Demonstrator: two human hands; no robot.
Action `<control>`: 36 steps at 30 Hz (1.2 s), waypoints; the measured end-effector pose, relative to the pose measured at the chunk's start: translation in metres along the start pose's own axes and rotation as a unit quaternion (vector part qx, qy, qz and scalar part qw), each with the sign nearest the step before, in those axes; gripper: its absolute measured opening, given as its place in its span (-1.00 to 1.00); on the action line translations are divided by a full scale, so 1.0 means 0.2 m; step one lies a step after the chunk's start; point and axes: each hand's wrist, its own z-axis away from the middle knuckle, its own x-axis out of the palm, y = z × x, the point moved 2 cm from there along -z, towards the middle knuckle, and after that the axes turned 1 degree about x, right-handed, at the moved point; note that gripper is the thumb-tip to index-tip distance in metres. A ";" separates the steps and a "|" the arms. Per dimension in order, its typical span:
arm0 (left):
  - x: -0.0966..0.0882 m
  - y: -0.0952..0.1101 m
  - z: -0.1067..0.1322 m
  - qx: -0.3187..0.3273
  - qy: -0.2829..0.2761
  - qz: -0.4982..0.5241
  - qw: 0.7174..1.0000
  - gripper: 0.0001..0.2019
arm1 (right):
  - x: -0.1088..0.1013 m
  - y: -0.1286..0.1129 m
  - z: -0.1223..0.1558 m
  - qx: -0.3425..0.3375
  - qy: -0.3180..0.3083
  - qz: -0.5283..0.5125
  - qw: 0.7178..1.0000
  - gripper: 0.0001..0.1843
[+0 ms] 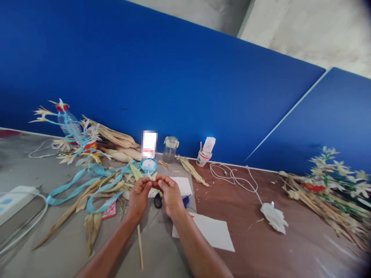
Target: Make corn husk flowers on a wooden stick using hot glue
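Both hands meet over the middle of the table (162,251), fingertips together: the left hand (139,196) and the right hand (171,196) each pinch a small pale husk piece (152,178) that sits between them, held just above the tabletop. Below the hands, at 6 o'clock, a dark object (158,201) lies half hidden and cannot be named. A sheet of paper (213,232) lies at 4 o'clock, near the right wrist. At 12 o'clock, close by, stands a spool (148,165), and its blue ribbon (72,189) trails out to 9 o'clock across loose husks (116,137). A jar (170,149) and a cup (203,156) stand at 1 o'clock against the blue partition (185,77). A white cable (232,176) runs at 3 o'clock, with flowers (333,173) well beyond it. A power strip (11,199) sits far off at 9 o'clock.
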 end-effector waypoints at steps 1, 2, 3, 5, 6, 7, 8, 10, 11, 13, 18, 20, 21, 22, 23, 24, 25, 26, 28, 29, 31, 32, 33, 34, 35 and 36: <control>0.00 -0.01 -0.01 -0.006 0.000 0.018 1.000 -0.84 | -0.01 -0.01 0.00 0.006 -0.003 0.005 1.000 -0.85; -0.01 -0.02 -0.01 -0.011 0.000 0.036 0.999 -0.83 | -0.02 -0.03 0.00 0.009 -0.002 0.015 1.000 -0.84; -0.01 -0.03 -0.02 -0.017 0.000 0.053 0.998 -0.82 | -0.03 -0.04 0.00 0.012 0.003 0.028 1.000 -0.83; -0.01 -0.04 -0.02 -0.030 0.002 0.080 0.996 -0.80 | -0.05 -0.06 0.00 0.020 0.015 0.049 0.998 -0.82; -0.01 -0.04 -0.02 -0.036 0.006 0.091 0.995 -0.78 | -0.06 -0.06 -0.01 0.022 0.017 0.055 0.998 -0.82; 0.00 -0.04 -0.02 -0.040 0.009 0.101 0.994 -0.77 | -0.06 -0.07 -0.01 0.022 0.017 0.058 0.998 -0.81; 0.00 -0.04 -0.02 -0.043 0.013 0.112 0.993 -0.77 | -0.07 -0.08 -0.01 0.020 0.015 0.059 0.998 -0.81; 0.00 -0.02 -0.02 -0.047 0.021 0.134 0.990 -0.78 | -0.07 -0.11 -0.01 0.011 0.014 0.062 0.998 -0.80; 0.01 -0.02 -0.02 -0.049 0.023 0.143 0.988 -0.78 | -0.08 -0.12 -0.01 0.006 0.017 0.066 0.998 -0.79; 0.01 -0.01 -0.02 -0.055 0.021 0.150 0.987 -0.78 | -0.09 -0.16 -0.01 -0.008 0.025 0.080 0.996 -0.78; 0.01 -0.01 -0.03 -0.077 0.015 0.174 0.982 -0.77 | -0.15 -0.23 -0.06 -0.064 0.029 0.182 0.981 -0.78; -0.01 -0.01 -0.04 -0.082 0.025 0.186 0.979 -0.75 | -0.19 -0.24 -0.08 -0.090 0.010 0.251 0.964 -0.80; -0.02 -0.01 -0.05 -0.084 0.028 0.194 0.977 -0.75 | -0.20 -0.24 -0.10 -0.099 -0.001 0.289 0.952 -0.80; -0.03 -0.01 -0.06 -0.084 0.037 0.204 0.975 -0.74 | -0.22 -0.23 -0.11 -0.105 -0.013 0.330 0.938 -0.81; -0.04 -0.01 -0.07 -0.084 0.044 0.210 0.973 -0.73 | -0.23 -0.23 -0.12 -0.110 -0.023 0.370 0.922 -0.81; -0.05 0.00 -0.08 -0.080 0.052 0.214 0.972 -0.72 | -0.24 -0.22 -0.12 -0.114 -0.032 0.411 0.904 -0.82; -0.06 0.00 -0.09 -0.078 0.057 0.214 0.972 -0.72 | -0.25 -0.21 -0.12 -0.115 -0.040 0.450 0.885 -0.82; -0.06 0.00 -0.09 -0.074 0.063 0.209 0.973 -0.72 | -0.25 -0.21 -0.12 -0.116 -0.046 0.487 0.864 -0.82; -0.08 0.00 -0.10 -0.064 0.074 0.189 0.977 -0.73 | -0.24 -0.19 -0.11 -0.114 -0.060 0.554 0.823 -0.82; -0.08 -0.01 -0.10 -0.059 0.079 0.177 0.979 -0.74 | -0.23 -0.18 -0.11 -0.113 -0.068 0.583 0.802 -0.81; -0.09 -0.02 -0.11 -0.049 0.090 0.150 0.983 -0.75 | -0.20 -0.15 -0.10 -0.116 -0.087 0.633 0.761 -0.79; -0.09 -0.03 -0.11 -0.045 0.096 0.138 0.985 -0.75 | -0.18 -0.14 -0.10 -0.120 -0.097 0.653 0.742 -0.79; -0.10 -0.04 -0.11 -0.042 0.098 0.128 0.986 -0.75 | -0.15 -0.12 -0.10 -0.125 -0.107 0.671 0.723 -0.79; -0.10 -0.04 -0.12 -0.040 0.101 0.122 0.987 -0.76 | -0.13 -0.10 -0.11 -0.130 -0.117 0.688 0.704 -0.78; -0.10 -0.05 -0.12 -0.040 0.102 0.120 0.987 -0.76 | -0.10 -0.08 -0.11 -0.135 -0.125 0.704 0.686 -0.77; -0.11 -0.06 -0.12 -0.040 0.103 0.120 0.987 -0.76 | -0.07 -0.06 -0.12 -0.139 -0.130 0.721 0.666 -0.76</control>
